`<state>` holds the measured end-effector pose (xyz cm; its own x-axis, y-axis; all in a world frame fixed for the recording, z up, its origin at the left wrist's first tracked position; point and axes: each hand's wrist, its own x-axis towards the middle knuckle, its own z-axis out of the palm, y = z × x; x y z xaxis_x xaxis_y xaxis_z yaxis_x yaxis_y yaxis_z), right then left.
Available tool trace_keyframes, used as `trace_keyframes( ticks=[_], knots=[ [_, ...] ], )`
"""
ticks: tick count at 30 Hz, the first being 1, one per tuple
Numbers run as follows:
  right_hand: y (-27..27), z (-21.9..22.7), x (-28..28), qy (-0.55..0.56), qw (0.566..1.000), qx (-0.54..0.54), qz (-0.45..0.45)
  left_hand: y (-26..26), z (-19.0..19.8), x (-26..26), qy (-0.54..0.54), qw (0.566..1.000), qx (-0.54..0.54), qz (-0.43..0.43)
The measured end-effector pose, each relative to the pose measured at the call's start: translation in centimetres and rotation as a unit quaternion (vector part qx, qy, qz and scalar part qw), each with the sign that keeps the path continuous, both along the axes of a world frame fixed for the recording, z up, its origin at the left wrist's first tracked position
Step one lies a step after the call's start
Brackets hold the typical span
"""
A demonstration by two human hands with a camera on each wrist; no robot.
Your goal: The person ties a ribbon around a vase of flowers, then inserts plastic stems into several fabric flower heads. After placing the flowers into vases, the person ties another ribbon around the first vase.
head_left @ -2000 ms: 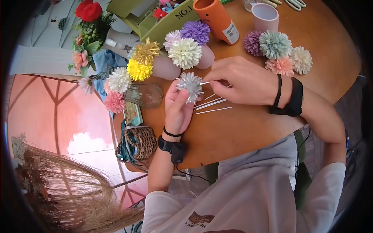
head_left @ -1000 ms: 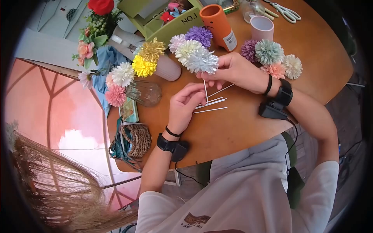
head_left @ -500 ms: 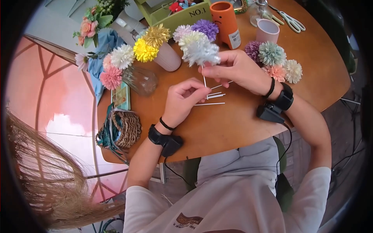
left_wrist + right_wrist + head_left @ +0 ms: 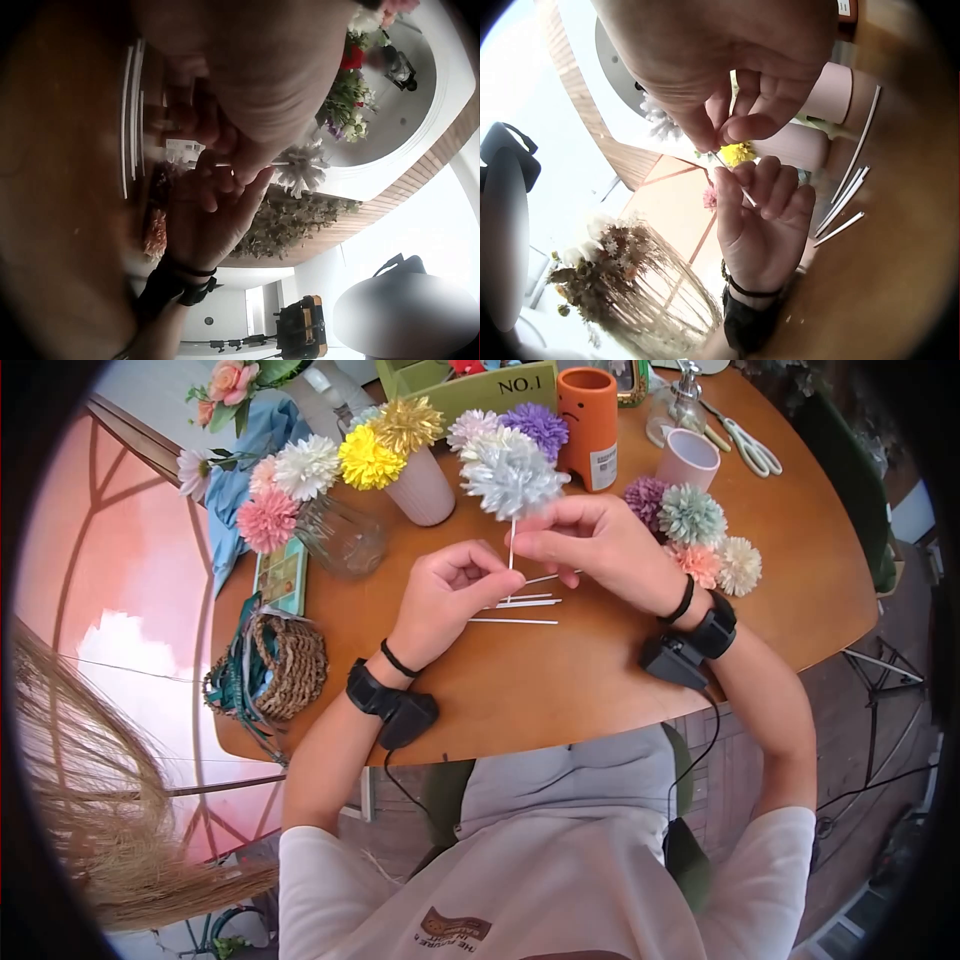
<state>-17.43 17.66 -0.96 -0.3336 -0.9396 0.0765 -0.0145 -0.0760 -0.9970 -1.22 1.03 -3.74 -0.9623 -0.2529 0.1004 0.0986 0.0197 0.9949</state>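
Silver pompom flower (image 4: 515, 478), upright over the table (image 4: 575, 685), right hand's grip (image 4: 612, 548) pinching its white stem (image 4: 513, 547) near the top, left hand's grip (image 4: 448, 592) pinching lower down, loose white sticks (image 4: 528, 622) lying nearby.

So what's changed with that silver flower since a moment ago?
The left hand let go of the silver flower and now pinches its white stem; the right hand pinches it higher up. The stem swung from sideways to downward. The loose white sticks stayed on the table.
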Motion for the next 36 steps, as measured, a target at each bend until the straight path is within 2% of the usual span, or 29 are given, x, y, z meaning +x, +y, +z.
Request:
trace_keyframes(
  ticks=[6,7,11,15,18,22,23,24,29,33,36],
  knots=[
    [0.0,0.5,-0.1,-0.003,1.000,0.003,-0.019,0.1,-0.1,0.0,-0.005,1.000,0.007,-0.006],
    [0.0,0.6,-0.1,0.018,0.999,0.006,-0.042,0.2,-0.1,0.0,0.007,1.000,0.007,-0.008],
    [-0.1,0.0,-1.5,-0.002,0.995,-0.041,-0.090,-0.1,0.0,-0.1,0.008,1.000,0.000,-0.011],
    [-0.1,0.7,-2.3,-0.031,0.980,-0.093,-0.174,0.5,0.7,0.0,-0.005,1.000,0.003,-0.015],
    [0.0,2.4,-1.4,0.023,0.969,-0.107,-0.221,0.7,0.4,0.1,-0.014,0.999,0.020,-0.024],
    [0.2,3.0,-0.5,0.107,0.971,-0.100,-0.189,0.0,-0.8,-0.5,0.003,0.998,-0.009,-0.057],
    [0.4,2.9,-0.6,0.115,0.975,-0.063,-0.178,0.0,-1.0,-0.6,0.013,0.998,-0.018,-0.061],
    [0.5,2.9,-0.4,0.126,0.973,-0.034,-0.189,-0.2,-1.3,-0.6,0.016,0.997,-0.027,-0.063],
    [0.2,3.0,-0.4,0.170,0.961,-0.046,-0.213,-0.2,-1.2,-0.7,0.037,0.996,-0.052,-0.059],
    [0.3,5.8,-1.9,0.228,0.936,-0.100,-0.250,-0.2,-0.6,-0.5,0.038,0.998,-0.023,-0.033],
    [0.4,10.6,-3.8,0.333,0.880,-0.130,-0.314,-0.5,-0.8,-0.5,0.049,0.999,-0.001,-0.021]
  ],
)
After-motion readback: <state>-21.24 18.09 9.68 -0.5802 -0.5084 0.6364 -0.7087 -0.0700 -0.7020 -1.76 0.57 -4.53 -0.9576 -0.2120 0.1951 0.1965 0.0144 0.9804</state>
